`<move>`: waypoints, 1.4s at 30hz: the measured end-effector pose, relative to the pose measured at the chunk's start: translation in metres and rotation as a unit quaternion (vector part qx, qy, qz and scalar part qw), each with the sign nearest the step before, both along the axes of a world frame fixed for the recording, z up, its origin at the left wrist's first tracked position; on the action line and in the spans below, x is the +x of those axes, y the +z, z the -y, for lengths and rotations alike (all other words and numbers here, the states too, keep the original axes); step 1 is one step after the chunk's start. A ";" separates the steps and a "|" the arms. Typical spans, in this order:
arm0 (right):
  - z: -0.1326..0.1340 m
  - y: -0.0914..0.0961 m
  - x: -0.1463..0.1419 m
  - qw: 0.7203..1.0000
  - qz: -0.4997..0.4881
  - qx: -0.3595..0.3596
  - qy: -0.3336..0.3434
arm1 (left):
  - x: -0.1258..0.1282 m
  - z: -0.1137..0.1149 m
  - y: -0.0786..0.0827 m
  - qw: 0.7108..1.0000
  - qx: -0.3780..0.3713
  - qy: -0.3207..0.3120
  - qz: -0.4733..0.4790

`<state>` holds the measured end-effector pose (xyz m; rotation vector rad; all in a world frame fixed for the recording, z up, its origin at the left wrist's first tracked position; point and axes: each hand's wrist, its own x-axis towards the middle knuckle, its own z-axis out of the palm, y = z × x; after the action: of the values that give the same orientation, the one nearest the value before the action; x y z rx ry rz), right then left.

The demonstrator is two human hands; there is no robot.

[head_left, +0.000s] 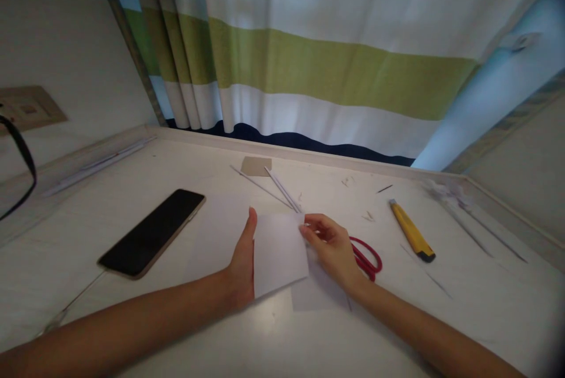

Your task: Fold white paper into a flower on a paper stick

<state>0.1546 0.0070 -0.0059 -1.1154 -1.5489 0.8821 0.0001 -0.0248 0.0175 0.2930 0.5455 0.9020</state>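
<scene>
A white piece of paper, roughly square, is held up between my two hands above the table. My left hand supports it from the left edge, thumb pointing up and the other fingers hidden behind it. With thumb and fingertips, my right hand pinches its upper right corner. Red-handled scissors lie just right of my right hand, their blades hidden. More white paper rests flat on the table below my hands. Thin white paper sticks lie just beyond the held paper.
A black phone with a cable lies to the left. Toward the right is a yellow box cutter, with white stems farther right. A small grey-brown card and paper scraps lie near the back edge, before a striped curtain.
</scene>
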 end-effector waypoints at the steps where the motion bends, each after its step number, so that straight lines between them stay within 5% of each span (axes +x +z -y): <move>1: 0.000 0.002 0.001 1.000 0.012 0.009 -0.008 | 0.000 0.001 -0.001 1.000 0.005 -0.001 0.005; 11: -0.011 0.005 0.014 0.985 0.080 0.138 -0.070 | 0.003 -0.003 -0.010 0.998 0.061 0.031 -0.009; 16: -0.005 0.004 0.017 0.965 0.141 0.220 0.001 | 0.002 -0.003 -0.018 0.997 0.073 0.034 -0.008; 23: 0.001 0.002 0.018 0.865 0.289 0.406 0.064 | 0.004 -0.003 -0.017 0.995 0.093 0.034 -0.011; 30: 0.005 0.002 0.018 0.815 0.333 0.464 0.099 | 0.004 -0.002 -0.018 0.994 0.083 0.070 -0.010; 42: 0.005 -0.006 0.017 0.812 0.310 0.482 0.113 | -0.004 -0.010 -0.016 0.998 0.006 0.056 0.010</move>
<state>0.1713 0.0023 -0.0114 -0.4456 -2.2936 -0.2513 -0.0038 -0.0144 0.0014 0.2664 0.5410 1.0157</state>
